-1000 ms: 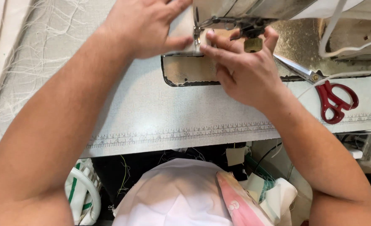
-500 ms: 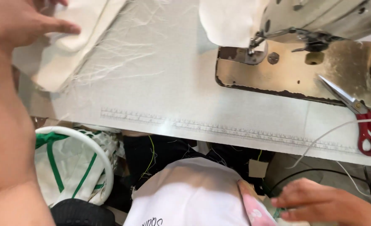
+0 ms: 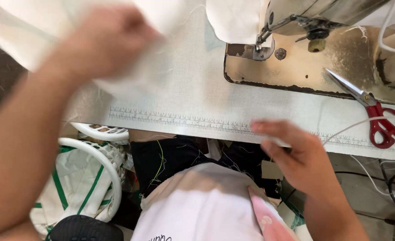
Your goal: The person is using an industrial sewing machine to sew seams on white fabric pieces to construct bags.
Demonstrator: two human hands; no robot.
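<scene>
My left hand [image 3: 110, 42], blurred, pinches the white cloth [image 3: 37, 27] far left of the needle [image 3: 257, 44]; right hand [image 3: 302, 156] spread, empty, at the tabletop [image 3: 184, 98] edge.

Your single head camera looks steeply down from above your lap, close in, facing forward across the sewing table [image 3: 184, 100] toward the sewing machine [image 3: 322, 18] at the top right. Your own arms enter from the bottom edge of this one view.
</scene>
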